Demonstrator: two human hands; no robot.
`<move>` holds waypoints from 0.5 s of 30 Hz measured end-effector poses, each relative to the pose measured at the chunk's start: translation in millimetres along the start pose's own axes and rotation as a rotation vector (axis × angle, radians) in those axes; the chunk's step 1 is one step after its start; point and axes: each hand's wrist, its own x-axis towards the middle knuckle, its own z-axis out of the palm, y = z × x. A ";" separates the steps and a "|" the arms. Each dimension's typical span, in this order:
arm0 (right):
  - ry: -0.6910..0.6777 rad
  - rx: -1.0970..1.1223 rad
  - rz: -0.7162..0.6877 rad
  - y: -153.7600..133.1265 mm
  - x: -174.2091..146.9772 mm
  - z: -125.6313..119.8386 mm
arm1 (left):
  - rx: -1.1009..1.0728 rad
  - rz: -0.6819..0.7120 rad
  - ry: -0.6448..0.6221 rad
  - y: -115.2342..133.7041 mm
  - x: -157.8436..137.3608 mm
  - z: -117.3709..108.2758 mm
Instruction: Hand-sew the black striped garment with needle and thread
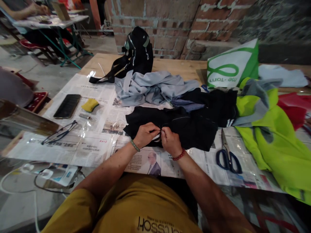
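Note:
A black garment (pixel 194 129) with thin pale piping lies before me on the newspaper-covered table. My left hand (pixel 147 134) pinches its near edge between thumb and fingers. Close beside it, my right hand (pixel 170 139) is closed on the same garment, the fingertips of both hands almost meeting. Something small and white shows just below the pinch; I cannot make out what it is. To the right, blue-handled scissors (pixel 228 158) lie with their blades pointing away from me. A crumpled grey garment (pixel 155 87) is heaped behind the black one.
At left are a phone (pixel 67 106), a yellow sponge (pixel 89 105), glasses (pixel 59 132) and a bottle (pixel 29 118). A black bag (pixel 139 50) and a green-white bag (pixel 233 66) stand at the back. Neon yellow clothing (pixel 274 129) covers the right side. Another person sits at a far table.

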 end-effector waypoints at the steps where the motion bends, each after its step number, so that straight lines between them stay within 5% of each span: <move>1: 0.001 0.012 0.013 0.1 0.5 -0.3 | -0.008 -0.002 -0.009 0.2 -0.3 0.9; 10: -0.018 0.299 0.157 -1.7 7.3 -10.2 | -0.104 -0.242 0.060 -5.7 1.4 6.2; 15: 0.031 0.279 0.146 -1.4 6.0 -7.5 | -0.196 -0.199 -0.010 -8.2 -0.4 9.2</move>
